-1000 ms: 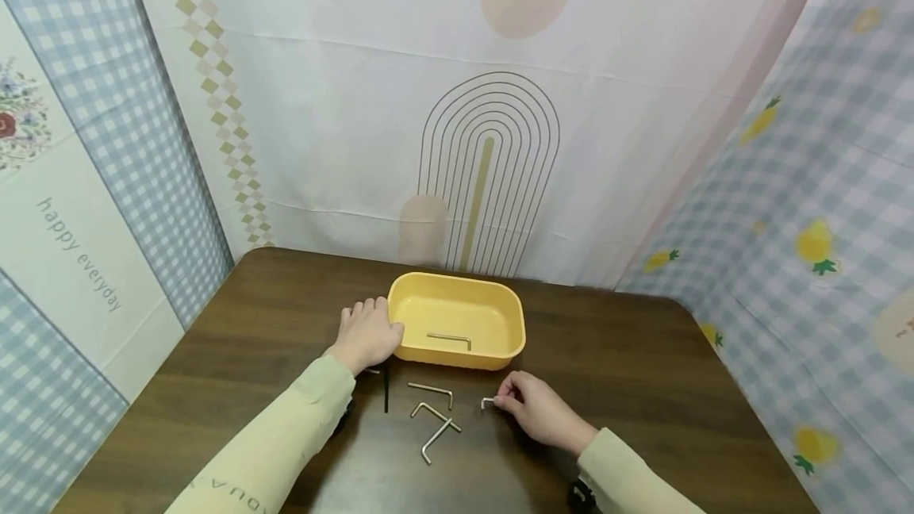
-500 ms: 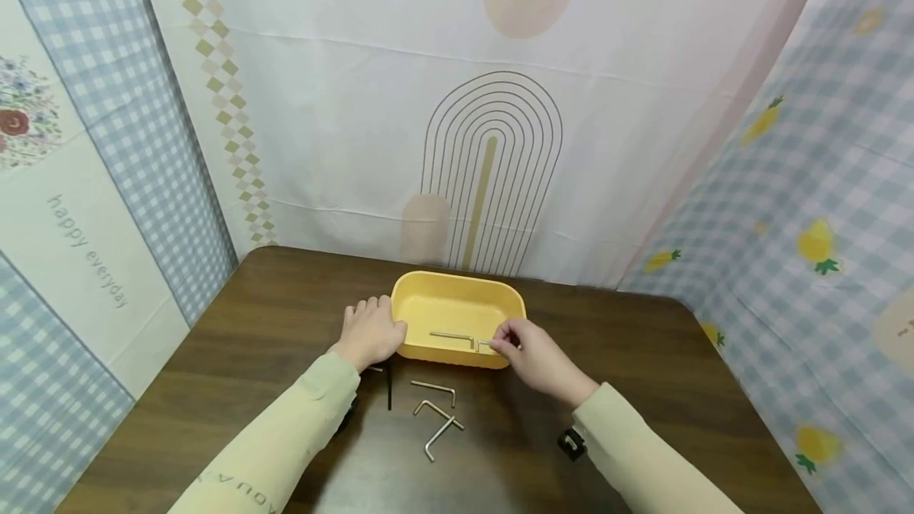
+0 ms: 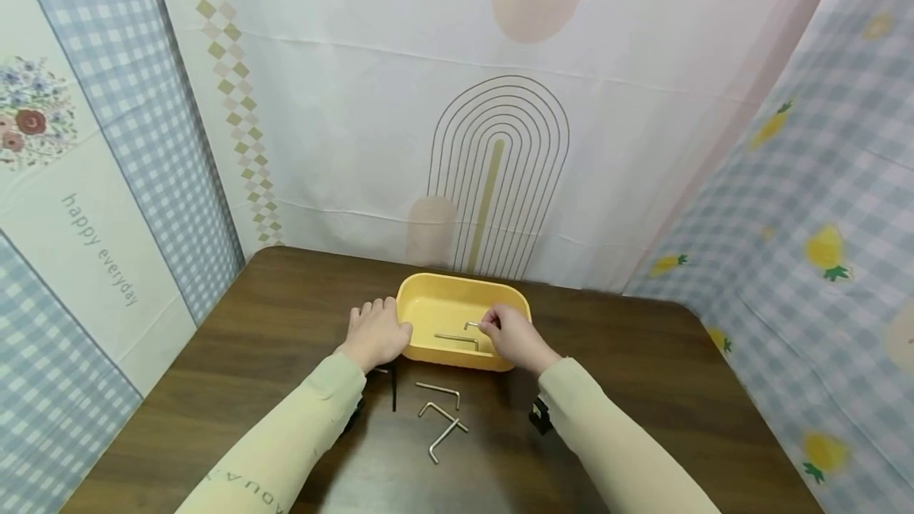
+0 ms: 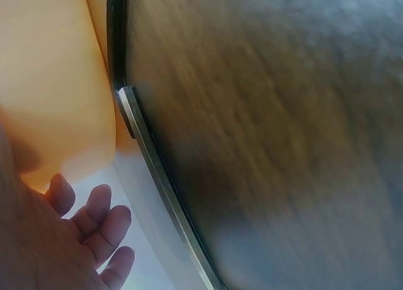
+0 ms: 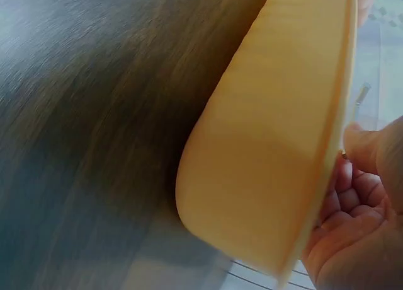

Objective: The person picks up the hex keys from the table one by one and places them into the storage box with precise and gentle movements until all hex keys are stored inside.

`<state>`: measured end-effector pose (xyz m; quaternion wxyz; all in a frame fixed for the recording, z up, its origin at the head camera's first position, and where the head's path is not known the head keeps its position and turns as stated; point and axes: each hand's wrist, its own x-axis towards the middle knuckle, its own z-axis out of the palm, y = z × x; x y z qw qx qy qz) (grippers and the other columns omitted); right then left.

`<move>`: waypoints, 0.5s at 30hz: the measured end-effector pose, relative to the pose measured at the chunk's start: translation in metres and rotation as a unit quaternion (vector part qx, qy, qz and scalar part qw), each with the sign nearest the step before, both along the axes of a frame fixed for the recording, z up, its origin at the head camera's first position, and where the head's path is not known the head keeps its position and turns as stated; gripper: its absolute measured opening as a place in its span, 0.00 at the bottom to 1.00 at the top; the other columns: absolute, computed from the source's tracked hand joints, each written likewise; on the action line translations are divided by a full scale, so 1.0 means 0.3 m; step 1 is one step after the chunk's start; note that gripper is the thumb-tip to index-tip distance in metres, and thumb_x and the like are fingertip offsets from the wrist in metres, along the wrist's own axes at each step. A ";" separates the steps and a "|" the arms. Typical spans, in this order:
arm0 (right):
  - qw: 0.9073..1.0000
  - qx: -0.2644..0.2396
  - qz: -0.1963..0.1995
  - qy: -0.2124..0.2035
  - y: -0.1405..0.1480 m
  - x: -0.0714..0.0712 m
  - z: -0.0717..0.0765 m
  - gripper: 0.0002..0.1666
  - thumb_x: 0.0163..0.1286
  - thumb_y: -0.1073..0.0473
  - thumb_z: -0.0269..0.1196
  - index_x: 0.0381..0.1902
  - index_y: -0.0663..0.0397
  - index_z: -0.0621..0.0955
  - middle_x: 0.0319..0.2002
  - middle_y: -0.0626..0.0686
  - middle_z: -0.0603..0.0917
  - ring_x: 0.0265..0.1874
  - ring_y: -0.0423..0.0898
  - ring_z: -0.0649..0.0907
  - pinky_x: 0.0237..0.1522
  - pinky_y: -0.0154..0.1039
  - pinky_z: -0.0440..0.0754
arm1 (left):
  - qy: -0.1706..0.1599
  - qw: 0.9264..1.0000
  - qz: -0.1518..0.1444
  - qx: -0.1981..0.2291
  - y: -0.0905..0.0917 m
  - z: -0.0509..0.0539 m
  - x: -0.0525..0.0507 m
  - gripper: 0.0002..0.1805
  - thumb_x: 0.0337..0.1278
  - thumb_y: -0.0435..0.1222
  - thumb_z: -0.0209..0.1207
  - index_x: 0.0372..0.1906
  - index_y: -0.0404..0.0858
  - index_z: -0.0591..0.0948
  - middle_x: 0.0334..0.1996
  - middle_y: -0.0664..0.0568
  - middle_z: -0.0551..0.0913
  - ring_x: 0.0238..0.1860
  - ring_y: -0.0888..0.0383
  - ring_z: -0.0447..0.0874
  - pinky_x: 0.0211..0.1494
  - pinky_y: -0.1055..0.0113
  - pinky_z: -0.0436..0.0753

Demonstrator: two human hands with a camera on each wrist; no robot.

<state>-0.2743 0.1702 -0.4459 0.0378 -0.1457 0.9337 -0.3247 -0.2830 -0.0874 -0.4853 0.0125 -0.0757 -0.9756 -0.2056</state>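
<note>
My right hand is over the yellow box, pinching a small silver hex key between thumb and fingers; its bent end points left. The same key's tip shows past the thumb in the right wrist view. A longer hex key lies on the box floor. My left hand holds the box's left rim, thumb inside, fingers outside. Beside that hand lie a black hex key and a silver hex key, largely hidden from the head view.
In front of the box, one hex key lies alone on the brown table. Nearer, another hex key crosses a silver hex key. A patterned cloth hangs behind the table.
My right hand has lifted the small hex key from the table and carried it up and left over the box's interior. My left hand stays on the rim.
</note>
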 end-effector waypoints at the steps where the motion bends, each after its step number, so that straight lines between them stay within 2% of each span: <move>1: 1.000 0.002 -0.001 -0.009 -0.005 -0.007 -0.004 0.07 0.73 0.59 0.57 0.33 0.55 0.76 0.25 0.51 0.74 0.20 0.44 0.71 0.23 0.39 0.70 | -0.001 1.000 0.000 0.001 0.001 0.001 0.001 0.23 0.64 0.47 0.46 0.54 0.33 0.72 0.42 0.43 0.74 0.45 0.43 0.69 0.50 0.48 0.62; 10: 0.998 0.034 -0.021 -0.044 -0.031 -0.062 -0.047 0.09 0.74 0.61 0.53 0.34 0.58 0.77 0.27 0.52 0.77 0.22 0.46 0.74 0.26 0.40 0.73 | -0.010 1.000 0.003 0.004 0.002 0.011 0.009 0.23 0.65 0.47 0.46 0.55 0.33 0.72 0.43 0.44 0.74 0.46 0.44 0.68 0.52 0.48 0.62; 15: 0.997 0.050 -0.025 -0.044 -0.035 -0.086 -0.069 0.11 0.72 0.63 0.52 0.29 0.59 0.76 0.24 0.51 0.75 0.20 0.45 0.73 0.24 0.39 0.71 | -0.010 1.000 0.007 0.004 0.004 0.002 -0.001 0.24 0.64 0.47 0.46 0.56 0.34 0.71 0.43 0.44 0.74 0.46 0.44 0.68 0.52 0.49 0.61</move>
